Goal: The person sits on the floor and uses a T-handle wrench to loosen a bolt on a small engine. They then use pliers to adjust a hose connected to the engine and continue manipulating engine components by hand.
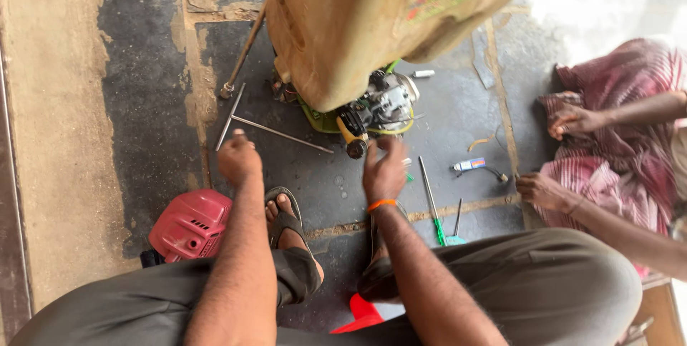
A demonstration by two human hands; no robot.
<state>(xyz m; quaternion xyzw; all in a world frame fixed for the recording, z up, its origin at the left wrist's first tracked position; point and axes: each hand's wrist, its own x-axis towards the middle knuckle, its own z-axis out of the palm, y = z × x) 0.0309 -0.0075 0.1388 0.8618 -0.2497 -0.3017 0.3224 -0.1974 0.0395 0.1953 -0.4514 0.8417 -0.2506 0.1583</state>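
**Both hands out toward small engine on workshop floor**

Rough concrete floor (64, 138), patched dark and pale, seen from above past two bent knees in grey trousers. Sandalled foot (284, 221) planted between the forearms.

Small engine (376, 108) near the top middle of the floor, metal and black parts with yellow hose, bolted under a big, stained yellowish tank (343, 24) that leans over it and hides its upper half. Engine lying just ahead of the right hand (384, 173), slightly to that hand's left. Right grip spread, fingers loosely fanned, pinching nothing, fingertips close under the engine's lower end; touching or not, cannot tell. Orange band on that wrist.

Left hand (238, 160) farther off, level with the right but well to the engine's left. Left grip curled shut into a loose fist; whether anything small sits inside, cannot tell. Knuckles just beside the T-shaped metal rod (275, 131), whose long bar runs slantwise from beside that hand toward the engine's base. Right hand plainly the nearer of the two to the engine.

Red plastic cover (190, 224) at the lower left, beside the left knee. Green-handled screwdriver (432, 203) lying to the right of the right hand, its long axis nearly upright in the view. Another person's hands (544, 190) and striped pink cloth at the right edge, apart from the work.
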